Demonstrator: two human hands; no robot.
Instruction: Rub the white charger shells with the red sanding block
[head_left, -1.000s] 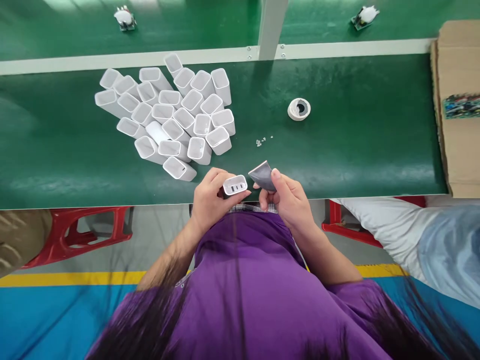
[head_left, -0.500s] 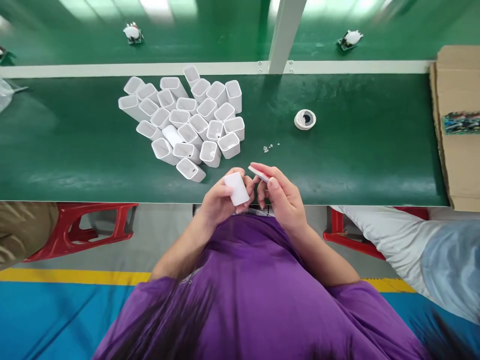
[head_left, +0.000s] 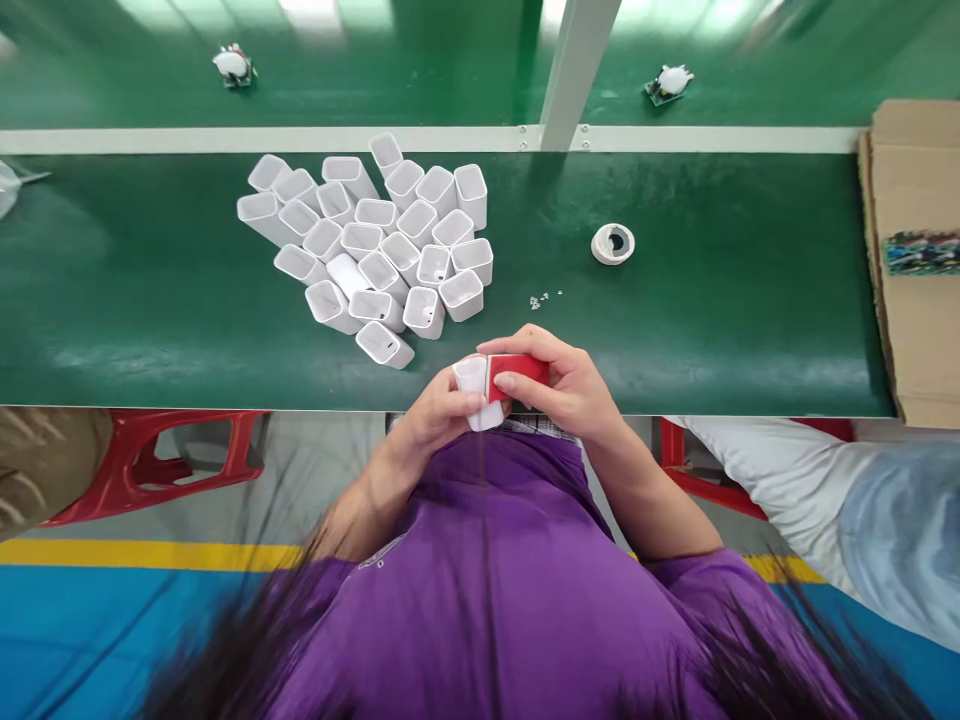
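My left hand (head_left: 442, 408) is closed round a white plastic housing (head_left: 472, 374) at the table's near edge; its open end shows. In my right hand (head_left: 559, 375) a flat red piece with a pale edge (head_left: 519, 377) is pinched between thumb and fingers. Its pale edge lies against or just beside the housing's open end; whether they touch I cannot tell. Beyond my hands, several similar white housings (head_left: 381, 342) stand grouped on the green table (head_left: 675, 340), most with open ends up. Tiny clear bits (head_left: 535, 302) lie past my right hand.
A roll of white tape (head_left: 613, 243) sits right of centre. Cardboard (head_left: 919, 330) with circuit boards (head_left: 924, 252) is at the right. Past the pale rail (head_left: 300, 140), small circuit assemblies (head_left: 234, 66) rest on a green surface. Red stools (head_left: 172, 450) and seated people flank me.
The housing has been turned so its open end shows. My right hand has brought the flat piece against or beside it, red face up. The assemblies beyond the rail have shifted left.
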